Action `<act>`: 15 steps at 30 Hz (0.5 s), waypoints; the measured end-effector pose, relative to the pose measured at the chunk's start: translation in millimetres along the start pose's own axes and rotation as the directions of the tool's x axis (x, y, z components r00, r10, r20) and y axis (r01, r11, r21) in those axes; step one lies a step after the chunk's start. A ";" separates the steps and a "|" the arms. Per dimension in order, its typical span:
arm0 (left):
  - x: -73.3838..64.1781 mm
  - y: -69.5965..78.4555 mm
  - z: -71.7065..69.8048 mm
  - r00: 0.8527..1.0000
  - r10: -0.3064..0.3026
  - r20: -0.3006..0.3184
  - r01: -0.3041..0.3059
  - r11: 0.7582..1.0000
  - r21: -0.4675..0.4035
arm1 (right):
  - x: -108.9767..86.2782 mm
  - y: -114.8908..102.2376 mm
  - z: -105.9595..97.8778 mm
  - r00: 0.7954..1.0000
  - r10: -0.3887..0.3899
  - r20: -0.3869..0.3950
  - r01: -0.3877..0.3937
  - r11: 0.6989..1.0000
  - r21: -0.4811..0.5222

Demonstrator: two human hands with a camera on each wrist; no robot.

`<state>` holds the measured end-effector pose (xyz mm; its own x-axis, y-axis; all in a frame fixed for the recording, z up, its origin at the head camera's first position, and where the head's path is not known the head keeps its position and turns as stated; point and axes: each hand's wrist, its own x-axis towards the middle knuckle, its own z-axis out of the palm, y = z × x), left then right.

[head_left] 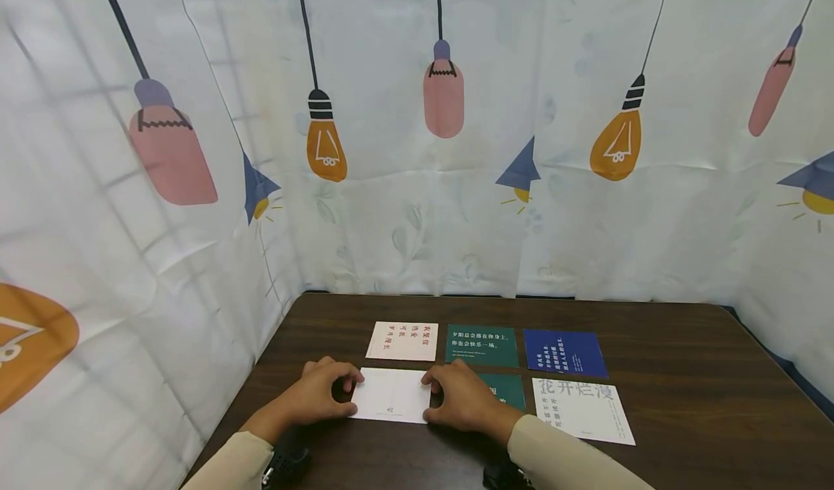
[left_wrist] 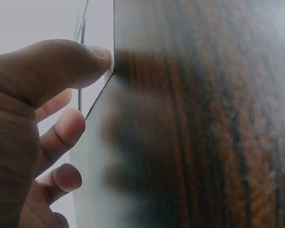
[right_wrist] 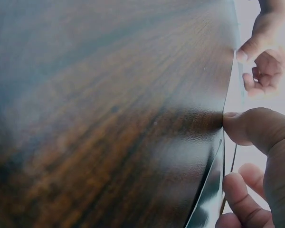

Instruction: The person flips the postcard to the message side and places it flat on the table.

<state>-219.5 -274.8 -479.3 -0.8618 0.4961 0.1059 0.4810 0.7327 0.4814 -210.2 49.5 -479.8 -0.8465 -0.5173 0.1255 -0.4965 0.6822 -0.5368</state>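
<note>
A white card (head_left: 393, 396) with a tiny mark near its lower edge lies at the front left of the cards on the brown table. My left hand (head_left: 318, 391) holds its left side, thumb near the lower corner and index finger near the upper one. On the right side, my right hand (head_left: 461, 397) holds it in the same way. The left wrist view has the left thumb (left_wrist: 80, 64) on the card near a corner. Beside the right hand, a green card (head_left: 508, 387) is partly hidden behind that hand.
Behind the hands lie a white card with red writing (head_left: 402, 341), another green card (head_left: 481, 347) and a blue card (head_left: 565, 353). A white card with grey lettering (head_left: 582, 412) lies at the front right. Patterned curtains (head_left: 404, 208) stand round the table (head_left: 704, 374).
</note>
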 end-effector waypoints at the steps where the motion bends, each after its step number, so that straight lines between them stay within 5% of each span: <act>1: -0.2 -0.1 0.0 1.000 -0.003 0.006 0.003 1.000 0.002 | -0.3 -0.5 -0.4 1.000 -0.002 0.001 0.002 1.000 -0.003; 15: 6.9 15.3 -3.0 1.000 0.024 0.008 -0.024 1.000 0.009 | -6.4 6.2 -5.9 1.000 -0.004 -0.027 0.004 1.000 0.007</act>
<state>-218.5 -261.5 -468.6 -0.8484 0.5177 0.1103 0.5034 0.7247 0.4706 -209.0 60.1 -479.0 -0.8497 -0.5054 0.1502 -0.4983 0.6767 -0.5421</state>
